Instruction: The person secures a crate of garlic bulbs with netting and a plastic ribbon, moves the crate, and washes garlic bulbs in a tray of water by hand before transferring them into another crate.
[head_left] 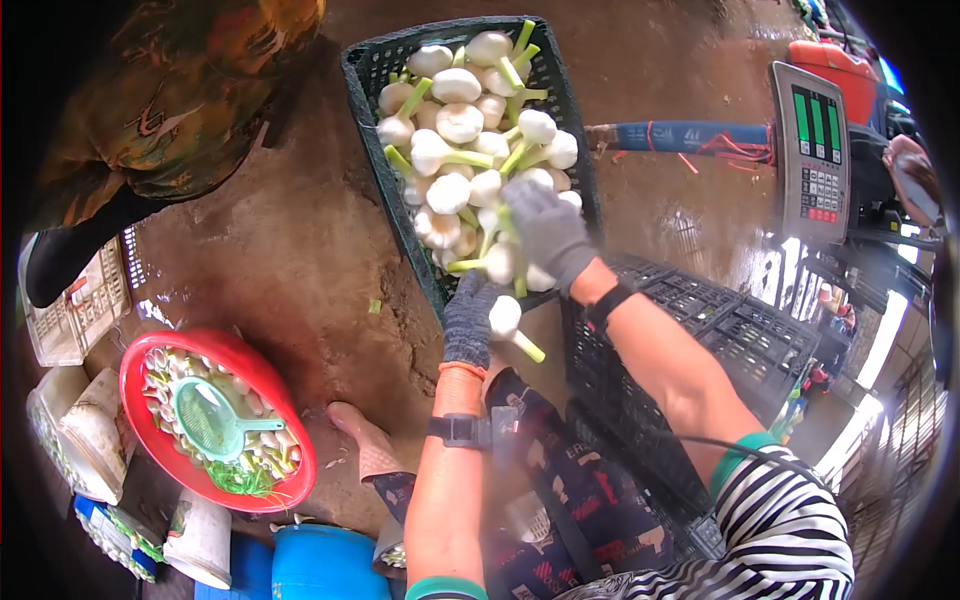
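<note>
In the head view, reaching over garlic bulbs (pixel 458 124) with the gloved right hand (pixel 553 232), fingers blurred and bent; cannot tell whether gripping one. Heaped beneath and beyond those fingertips, inside the dark green crate (pixel 562 100). At its near end, resting close with the gloved left hand (pixel 468 325); cannot tell whether closed around the stemmed bulb (pixel 505 316), lying just right of those fingers. Farther left of them, sitting low, with a red basin (pixel 265 385).

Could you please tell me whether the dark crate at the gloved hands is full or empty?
Not empty; it looks well filled: garlic bulbs lie heaped along the dark crate, though their depth is hidden.
</note>
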